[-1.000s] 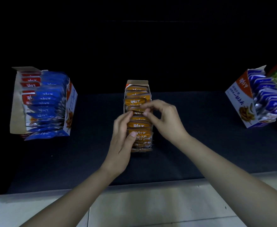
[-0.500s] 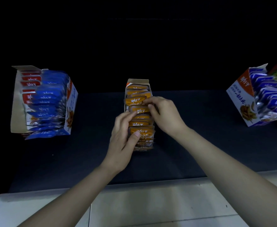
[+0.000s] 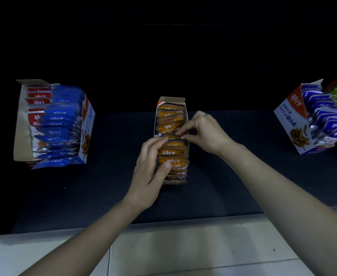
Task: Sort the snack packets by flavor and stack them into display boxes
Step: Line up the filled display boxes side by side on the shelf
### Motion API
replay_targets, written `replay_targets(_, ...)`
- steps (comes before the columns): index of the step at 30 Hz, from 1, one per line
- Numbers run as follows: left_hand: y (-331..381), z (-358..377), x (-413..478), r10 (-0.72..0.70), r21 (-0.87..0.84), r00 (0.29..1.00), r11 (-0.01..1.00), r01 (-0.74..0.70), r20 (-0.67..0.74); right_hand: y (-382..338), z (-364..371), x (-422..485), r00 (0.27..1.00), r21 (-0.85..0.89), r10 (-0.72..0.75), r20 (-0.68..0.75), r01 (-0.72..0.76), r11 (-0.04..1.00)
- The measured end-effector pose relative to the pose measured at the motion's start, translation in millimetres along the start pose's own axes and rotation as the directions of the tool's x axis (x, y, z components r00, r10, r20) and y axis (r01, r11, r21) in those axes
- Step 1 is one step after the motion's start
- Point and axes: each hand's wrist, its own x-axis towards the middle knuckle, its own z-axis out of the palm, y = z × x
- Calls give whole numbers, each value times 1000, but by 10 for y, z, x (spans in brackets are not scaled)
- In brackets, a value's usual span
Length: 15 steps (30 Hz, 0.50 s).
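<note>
Our left hand (image 3: 150, 166) curls round the front orange packets (image 3: 173, 163), thumb pressing; our right hand (image 3: 207, 132) pinches a middle packet (image 3: 170, 137) (left fingertips alongside). Both remain at the display box (image 3: 171, 100).

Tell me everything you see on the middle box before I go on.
The middle box is a narrow open-topped cardboard tray, back flap upright, standing lengthwise on the black mat. A row of glossy orange packets stands on edge inside. The left hand grips the near packets; the right hand pinches one mid-row.
</note>
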Motion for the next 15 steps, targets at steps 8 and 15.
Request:
replay_targets(8,7,5,-4,-10,9,1000,1000,10,-1,9,48,-113,962,181,-54,-267,105,978)
replay_targets(15,24,25,-25,-22,-34,1000,999,21,-13,-5,141,-193,935,155,-242,-260,288,945)
